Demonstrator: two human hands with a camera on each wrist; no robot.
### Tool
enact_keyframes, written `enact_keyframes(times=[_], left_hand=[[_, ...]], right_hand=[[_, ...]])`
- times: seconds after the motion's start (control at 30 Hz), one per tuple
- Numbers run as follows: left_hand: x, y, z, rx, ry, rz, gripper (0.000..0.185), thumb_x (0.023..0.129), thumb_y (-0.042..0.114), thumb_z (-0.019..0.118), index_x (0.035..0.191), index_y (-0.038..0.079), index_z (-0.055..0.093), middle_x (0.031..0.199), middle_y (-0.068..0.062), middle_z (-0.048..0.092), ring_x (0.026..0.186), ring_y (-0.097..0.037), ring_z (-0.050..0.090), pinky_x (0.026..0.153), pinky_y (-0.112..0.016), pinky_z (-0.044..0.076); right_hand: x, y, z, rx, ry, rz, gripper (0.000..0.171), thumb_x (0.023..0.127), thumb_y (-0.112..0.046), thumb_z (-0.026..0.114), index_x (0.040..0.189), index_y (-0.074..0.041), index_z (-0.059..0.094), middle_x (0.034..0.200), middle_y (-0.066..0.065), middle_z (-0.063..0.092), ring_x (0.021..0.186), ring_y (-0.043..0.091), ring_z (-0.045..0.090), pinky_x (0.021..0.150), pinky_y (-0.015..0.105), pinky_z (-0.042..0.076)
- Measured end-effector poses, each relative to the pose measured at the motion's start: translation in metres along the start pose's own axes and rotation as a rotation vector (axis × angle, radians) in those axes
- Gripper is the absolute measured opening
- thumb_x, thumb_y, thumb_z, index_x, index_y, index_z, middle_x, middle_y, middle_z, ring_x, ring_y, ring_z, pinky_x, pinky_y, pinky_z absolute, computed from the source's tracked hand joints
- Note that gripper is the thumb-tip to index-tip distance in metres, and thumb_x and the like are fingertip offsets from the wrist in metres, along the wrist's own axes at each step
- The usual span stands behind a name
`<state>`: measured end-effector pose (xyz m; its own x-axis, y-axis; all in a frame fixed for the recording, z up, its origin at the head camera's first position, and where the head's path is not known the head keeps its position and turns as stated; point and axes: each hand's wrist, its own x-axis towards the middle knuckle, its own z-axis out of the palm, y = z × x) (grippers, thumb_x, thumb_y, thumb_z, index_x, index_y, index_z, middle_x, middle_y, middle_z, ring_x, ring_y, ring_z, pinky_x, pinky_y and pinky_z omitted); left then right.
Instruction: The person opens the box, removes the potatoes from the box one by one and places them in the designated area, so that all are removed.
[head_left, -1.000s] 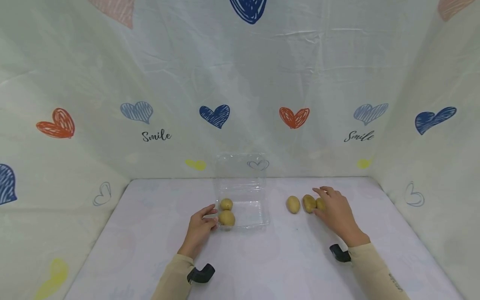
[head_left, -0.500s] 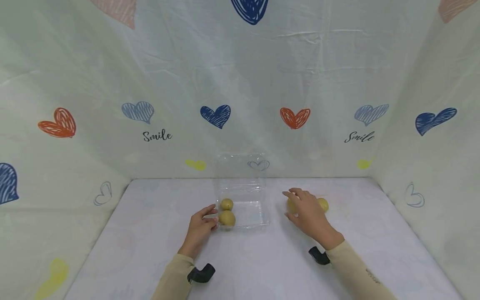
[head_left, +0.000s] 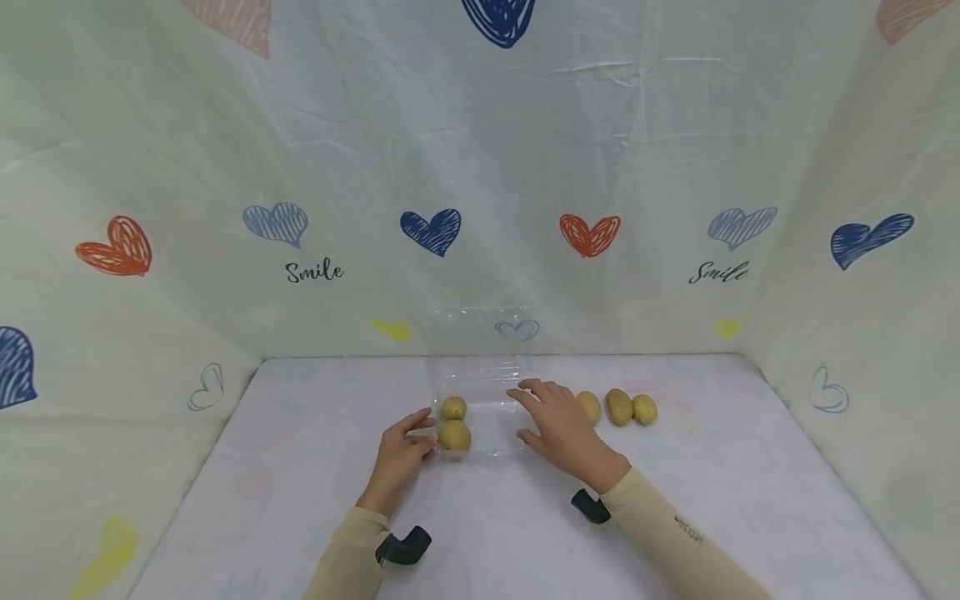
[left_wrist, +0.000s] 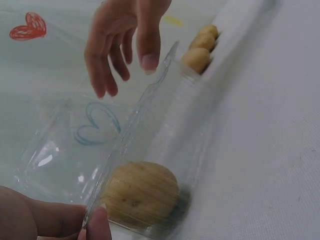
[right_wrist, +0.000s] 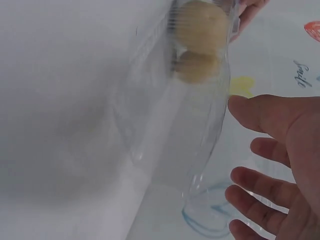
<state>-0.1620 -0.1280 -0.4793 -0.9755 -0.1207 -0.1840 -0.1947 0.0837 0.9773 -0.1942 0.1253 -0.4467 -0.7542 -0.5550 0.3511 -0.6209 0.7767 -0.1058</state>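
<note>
A clear plastic clamshell box [head_left: 491, 433] stands with its lid raised. Inside, along its left side, lie a smaller potato [head_left: 453, 407] and a larger potato [head_left: 454, 436] in front of it. My left hand [head_left: 400, 467] pinches the box's left rim between thumb and fingers, as the left wrist view shows. Over the box's right rim hovers my right hand [head_left: 568, 429], its fingers spread and holding nothing. Just right of that hand, three more potatoes rest in a row: one partly behind it [head_left: 590, 407], a middle potato [head_left: 618, 407] and a smaller end potato [head_left: 644, 409].
A white cloth covers the table [head_left: 300, 500]. Behind it hangs a pale curtain [head_left: 510, 150] printed with hearts and "Smile", close behind the raised lid. Each wrist carries a black camera mount [head_left: 403, 547].
My right hand has swept left from the far end of the potato row, past the potatoes, to the box's right rim, with nothing in it. The left hand has stayed at the box.
</note>
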Motion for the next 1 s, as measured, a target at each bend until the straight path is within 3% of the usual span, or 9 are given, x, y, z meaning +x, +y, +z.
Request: enact_keyframes(times=[0.57, 1.0], left_hand=[[-0.001, 0.001, 0.0, -0.008, -0.007, 0.005, 0.046, 0.086, -0.006, 0.058, 0.131, -0.002, 0.047, 0.117, -0.017, 0.053, 0.082, -0.017, 0.058, 0.068, -0.027, 0.052], [-0.002, 0.002, -0.001, -0.03, -0.022, 0.015, 0.046, 0.086, -0.007, 0.057, 0.131, -0.003, 0.047, 0.117, -0.018, 0.053, 0.081, -0.016, 0.057, 0.068, -0.026, 0.052]], right_hand=[[0.031, -0.023, 0.026, 0.109, -0.105, -0.188, 0.068, 0.071, -0.029, 0.08, 0.131, -0.018, 0.05, 0.131, 0.001, 0.048, 0.118, 0.018, 0.044, 0.101, 0.037, 0.036], [0.05, -0.026, 0.038, 0.171, -0.139, -0.372, 0.064, 0.067, -0.023, 0.084, 0.125, -0.016, 0.056, 0.128, -0.002, 0.052, 0.116, 0.015, 0.046, 0.098, 0.033, 0.038]])
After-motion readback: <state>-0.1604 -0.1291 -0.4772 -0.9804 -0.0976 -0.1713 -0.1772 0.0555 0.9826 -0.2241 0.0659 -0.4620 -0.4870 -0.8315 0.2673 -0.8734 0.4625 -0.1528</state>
